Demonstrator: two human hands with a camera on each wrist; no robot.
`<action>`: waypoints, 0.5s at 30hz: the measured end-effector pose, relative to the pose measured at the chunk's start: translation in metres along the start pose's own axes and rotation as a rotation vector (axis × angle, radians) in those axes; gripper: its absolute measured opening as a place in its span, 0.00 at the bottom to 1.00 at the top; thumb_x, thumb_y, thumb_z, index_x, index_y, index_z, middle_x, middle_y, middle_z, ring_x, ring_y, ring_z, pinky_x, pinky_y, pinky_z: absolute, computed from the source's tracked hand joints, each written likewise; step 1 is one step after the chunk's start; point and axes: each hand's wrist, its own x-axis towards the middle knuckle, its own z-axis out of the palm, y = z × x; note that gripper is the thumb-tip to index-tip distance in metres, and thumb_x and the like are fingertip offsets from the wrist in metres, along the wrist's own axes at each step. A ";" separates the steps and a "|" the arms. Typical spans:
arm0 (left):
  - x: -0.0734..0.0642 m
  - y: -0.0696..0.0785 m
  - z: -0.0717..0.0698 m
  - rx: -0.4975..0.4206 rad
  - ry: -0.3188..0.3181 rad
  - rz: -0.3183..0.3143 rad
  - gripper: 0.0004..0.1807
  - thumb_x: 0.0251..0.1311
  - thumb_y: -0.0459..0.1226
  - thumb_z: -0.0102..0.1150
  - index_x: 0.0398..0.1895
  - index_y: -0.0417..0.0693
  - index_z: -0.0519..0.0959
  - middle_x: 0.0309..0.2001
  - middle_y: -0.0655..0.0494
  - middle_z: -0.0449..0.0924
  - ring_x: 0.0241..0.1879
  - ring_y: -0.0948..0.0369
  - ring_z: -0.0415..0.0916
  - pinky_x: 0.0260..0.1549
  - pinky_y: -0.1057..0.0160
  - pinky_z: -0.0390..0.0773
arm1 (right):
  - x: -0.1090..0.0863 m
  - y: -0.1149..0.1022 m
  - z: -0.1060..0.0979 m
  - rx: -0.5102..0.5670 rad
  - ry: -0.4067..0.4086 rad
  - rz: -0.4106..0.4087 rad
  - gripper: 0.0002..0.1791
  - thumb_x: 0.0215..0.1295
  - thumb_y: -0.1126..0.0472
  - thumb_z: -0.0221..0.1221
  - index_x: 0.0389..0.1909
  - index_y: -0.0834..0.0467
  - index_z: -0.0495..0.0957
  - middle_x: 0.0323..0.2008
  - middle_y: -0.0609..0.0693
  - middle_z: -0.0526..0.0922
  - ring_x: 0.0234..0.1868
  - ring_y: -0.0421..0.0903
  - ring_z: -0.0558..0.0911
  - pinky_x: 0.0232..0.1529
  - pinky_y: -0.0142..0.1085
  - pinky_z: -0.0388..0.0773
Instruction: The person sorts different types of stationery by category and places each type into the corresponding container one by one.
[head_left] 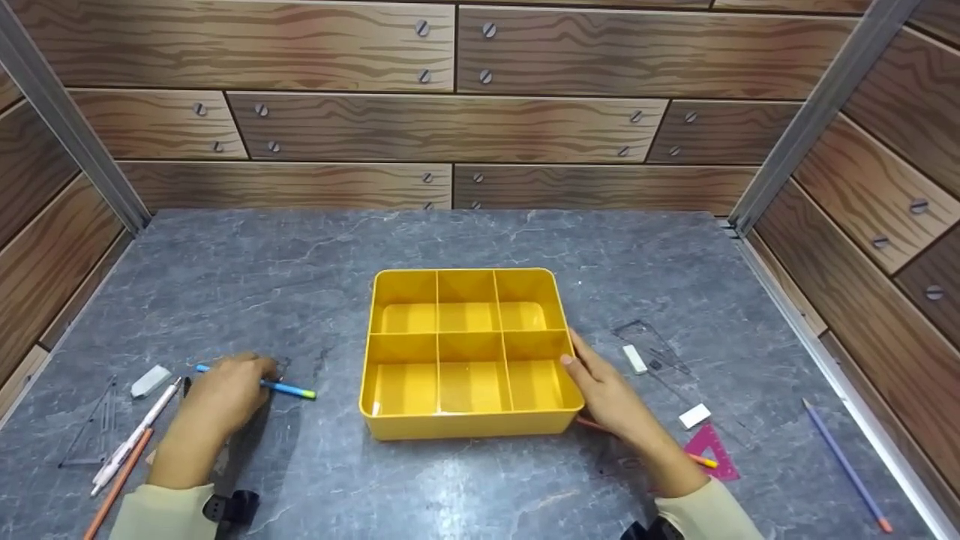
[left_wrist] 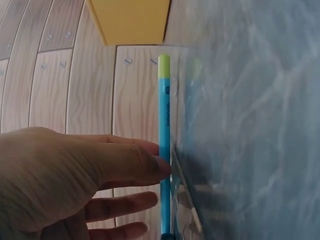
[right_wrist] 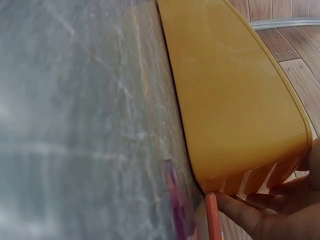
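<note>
A yellow divided box sits mid-table, its six-part interior bare. My right hand holds the box's right wall, thumb over the rim and fingers along the outside. Beneath that hand lies an orange pencil, its yellow end showing past the wrist. To the left of the box, my left hand pinches a blue pencil with a lime-green end between thumb and forefinger, close to the tabletop. The other fingers of that hand are spread apart. A clear, thin-edged thing beside the pencil is hard to make out.
At left lie a white eraser, a whitish pen, an orange pencil and a clear set square. At right are two white erasers, a magenta set square, clear rulers and a purple pencil.
</note>
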 end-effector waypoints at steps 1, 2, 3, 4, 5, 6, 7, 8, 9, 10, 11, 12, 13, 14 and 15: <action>0.001 0.000 0.000 0.002 -0.010 0.006 0.11 0.47 0.23 0.63 0.33 0.44 0.82 0.33 0.48 0.79 0.34 0.42 0.78 0.27 0.45 0.78 | 0.000 0.000 0.000 0.002 0.000 0.001 0.31 0.78 0.54 0.47 0.76 0.59 0.52 0.71 0.62 0.59 0.68 0.59 0.64 0.70 0.54 0.54; 0.001 -0.001 0.000 0.004 -0.016 -0.002 0.11 0.47 0.23 0.62 0.33 0.44 0.82 0.33 0.47 0.79 0.34 0.42 0.78 0.27 0.45 0.77 | 0.000 0.000 0.000 0.000 0.000 0.002 0.31 0.78 0.54 0.47 0.76 0.59 0.52 0.71 0.62 0.59 0.68 0.59 0.64 0.70 0.54 0.54; 0.001 -0.003 0.000 0.006 -0.016 -0.012 0.11 0.48 0.23 0.61 0.32 0.44 0.82 0.33 0.47 0.80 0.33 0.42 0.78 0.26 0.44 0.77 | 0.001 0.000 0.000 -0.003 0.000 0.004 0.31 0.78 0.54 0.47 0.76 0.59 0.52 0.71 0.62 0.59 0.68 0.59 0.64 0.70 0.54 0.54; 0.001 -0.005 0.000 0.010 -0.009 -0.024 0.11 0.48 0.22 0.60 0.32 0.44 0.82 0.32 0.46 0.80 0.33 0.41 0.78 0.25 0.43 0.77 | 0.001 0.000 0.000 -0.003 -0.001 0.005 0.31 0.78 0.54 0.47 0.76 0.59 0.52 0.71 0.62 0.59 0.68 0.59 0.64 0.70 0.54 0.54; 0.000 -0.007 0.000 0.015 -0.003 -0.036 0.11 0.48 0.22 0.59 0.31 0.44 0.81 0.32 0.45 0.79 0.32 0.40 0.78 0.25 0.42 0.77 | 0.001 0.000 0.000 -0.007 -0.001 0.006 0.31 0.78 0.53 0.47 0.76 0.59 0.52 0.71 0.62 0.59 0.68 0.59 0.64 0.70 0.54 0.54; -0.001 -0.010 0.000 0.022 0.008 -0.049 0.10 0.48 0.22 0.57 0.30 0.44 0.81 0.32 0.44 0.79 0.32 0.40 0.78 0.25 0.41 0.76 | 0.001 0.000 0.000 -0.008 -0.002 0.007 0.31 0.78 0.53 0.47 0.76 0.59 0.52 0.71 0.62 0.59 0.68 0.59 0.64 0.70 0.54 0.54; -0.001 -0.012 0.000 0.030 0.015 -0.060 0.10 0.49 0.22 0.56 0.30 0.44 0.80 0.31 0.43 0.79 0.31 0.39 0.77 0.25 0.40 0.76 | 0.001 0.000 0.000 -0.012 -0.002 0.007 0.32 0.78 0.53 0.47 0.76 0.59 0.52 0.71 0.62 0.59 0.69 0.59 0.63 0.71 0.54 0.53; -0.002 -0.014 0.000 0.035 0.026 -0.072 0.10 0.49 0.22 0.55 0.30 0.43 0.80 0.30 0.43 0.79 0.31 0.38 0.77 0.25 0.40 0.76 | 0.001 0.000 0.000 -0.016 -0.002 0.006 0.32 0.78 0.53 0.47 0.76 0.59 0.52 0.71 0.62 0.59 0.69 0.59 0.63 0.71 0.54 0.53; -0.003 -0.016 0.000 0.041 0.034 -0.073 0.10 0.49 0.22 0.55 0.30 0.43 0.80 0.30 0.42 0.79 0.31 0.37 0.77 0.26 0.39 0.76 | 0.001 0.000 0.000 -0.018 -0.003 0.006 0.32 0.78 0.53 0.47 0.76 0.59 0.52 0.71 0.62 0.59 0.69 0.58 0.63 0.71 0.54 0.53; -0.003 -0.017 0.000 0.048 0.036 -0.074 0.10 0.50 0.22 0.54 0.29 0.42 0.79 0.29 0.42 0.78 0.31 0.37 0.77 0.26 0.39 0.76 | 0.001 -0.001 0.000 -0.020 -0.003 0.006 0.32 0.78 0.53 0.47 0.76 0.59 0.52 0.71 0.62 0.59 0.69 0.58 0.63 0.71 0.54 0.53; -0.004 -0.018 0.000 0.053 0.038 -0.073 0.10 0.50 0.21 0.54 0.29 0.42 0.79 0.29 0.42 0.78 0.31 0.37 0.76 0.26 0.39 0.76 | 0.001 -0.001 0.000 -0.021 -0.004 0.004 0.32 0.78 0.53 0.47 0.76 0.59 0.52 0.71 0.62 0.59 0.70 0.58 0.62 0.71 0.53 0.53; -0.004 -0.018 0.000 0.058 0.039 -0.071 0.10 0.50 0.21 0.54 0.28 0.42 0.79 0.29 0.42 0.78 0.31 0.37 0.76 0.26 0.39 0.76 | 0.001 -0.001 0.000 -0.021 -0.004 0.004 0.32 0.78 0.53 0.47 0.76 0.59 0.52 0.71 0.62 0.60 0.70 0.58 0.62 0.71 0.53 0.53; -0.005 -0.018 0.000 0.064 0.040 -0.066 0.09 0.50 0.21 0.54 0.28 0.42 0.79 0.28 0.43 0.78 0.30 0.37 0.76 0.25 0.39 0.76 | 0.000 0.000 0.000 -0.023 -0.004 0.004 0.32 0.78 0.53 0.47 0.76 0.59 0.52 0.71 0.62 0.60 0.70 0.58 0.62 0.71 0.53 0.53; -0.005 -0.017 0.000 0.069 0.046 -0.060 0.09 0.50 0.21 0.55 0.27 0.43 0.78 0.28 0.43 0.78 0.30 0.38 0.76 0.24 0.40 0.75 | 0.000 0.000 0.000 -0.019 -0.004 0.004 0.32 0.78 0.54 0.47 0.76 0.59 0.52 0.71 0.62 0.60 0.69 0.58 0.62 0.71 0.53 0.53; -0.005 -0.017 0.000 0.076 0.054 -0.052 0.09 0.49 0.21 0.55 0.26 0.43 0.78 0.27 0.43 0.78 0.29 0.38 0.76 0.24 0.40 0.75 | 0.000 0.000 0.000 -0.017 -0.003 0.005 0.31 0.78 0.54 0.47 0.76 0.59 0.52 0.71 0.63 0.60 0.69 0.58 0.63 0.71 0.53 0.53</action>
